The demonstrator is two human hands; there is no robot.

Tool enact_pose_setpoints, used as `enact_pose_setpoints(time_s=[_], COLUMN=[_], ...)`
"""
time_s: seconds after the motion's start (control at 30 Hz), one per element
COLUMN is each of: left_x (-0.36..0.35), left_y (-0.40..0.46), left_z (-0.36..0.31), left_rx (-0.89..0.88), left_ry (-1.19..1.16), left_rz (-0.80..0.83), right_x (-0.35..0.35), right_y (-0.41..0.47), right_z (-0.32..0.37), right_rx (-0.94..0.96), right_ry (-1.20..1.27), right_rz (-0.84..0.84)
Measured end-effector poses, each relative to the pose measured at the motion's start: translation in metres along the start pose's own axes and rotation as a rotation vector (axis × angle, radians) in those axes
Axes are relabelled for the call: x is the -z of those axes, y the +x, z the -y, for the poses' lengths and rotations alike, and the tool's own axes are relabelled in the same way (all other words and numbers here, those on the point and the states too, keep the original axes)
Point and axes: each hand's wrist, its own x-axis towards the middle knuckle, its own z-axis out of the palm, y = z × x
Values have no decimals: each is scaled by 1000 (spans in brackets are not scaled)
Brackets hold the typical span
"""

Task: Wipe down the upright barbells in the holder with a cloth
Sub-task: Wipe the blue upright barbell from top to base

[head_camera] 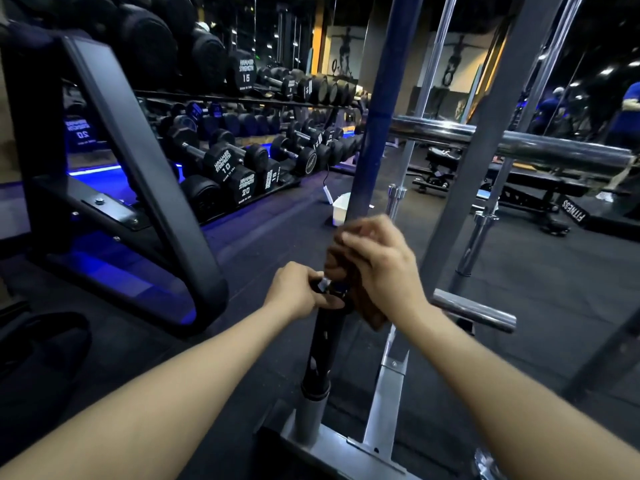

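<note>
Down by the holder, my left hand is curled around the collar of the blue bar, which stands upright in its tube. My right hand is wrapped round the same bar just above, pressing a brown cloth against it. Dumbbell rack sits off to the left, chrome bar across on the right.

Dumbbell rack, weight bench, white tub.

Blue barbell upright in holder, brown cloth wrapped around it
</note>
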Motion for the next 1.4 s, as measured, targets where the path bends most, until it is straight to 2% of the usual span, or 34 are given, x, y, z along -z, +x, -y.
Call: enact_pose_setpoints(time_s=[0.07,0.17,0.2,0.3,0.4,0.5,0.6,0.67,0.8,0.87,0.93,1.03,1.17,1.4], left_x=[-1,-2,-1,-2,-1,1,-1,0,0,0,0,-2,-1,-3], left_y=[0,-2,-2,2,4,3,1,1,4,5,5,5,2,1], left_z=[0,-4,-4,-1,-1,-7,-11,-11,-6,-4,-3,-2,-4,-4], left_rx=[-1,31,36,13,10,-9,43,47,49,30,9,16,22,21], left_ry=[-14,-43,-43,37,49,82,12,42,75,73,59,61,77,150], left_rz=[10,8,6,4,9,22,34,29,29,27,21,7,4,11], right_x=[-5,6,13,28,25,5,2,13,34,24,3,-25,-16,6], right_y=[-19,-13,-1,37,45,2,-17,2,48,41,20,-8,-26,-22], right_z=[6,7,7,7,6,7,5,7,6,10,14,7,8,4], right_rx=[-80,-50,-63,-120,-72,-78,-79,-69,-71,-112,-137,-74,6,-51], right_ry=[78,88,110,125,124,153,100,110,126,231,281,127,-58,-53], right_rz=[73,177,141,-107,-162,-6,180,134,-86,-122,-84,21,131,238])
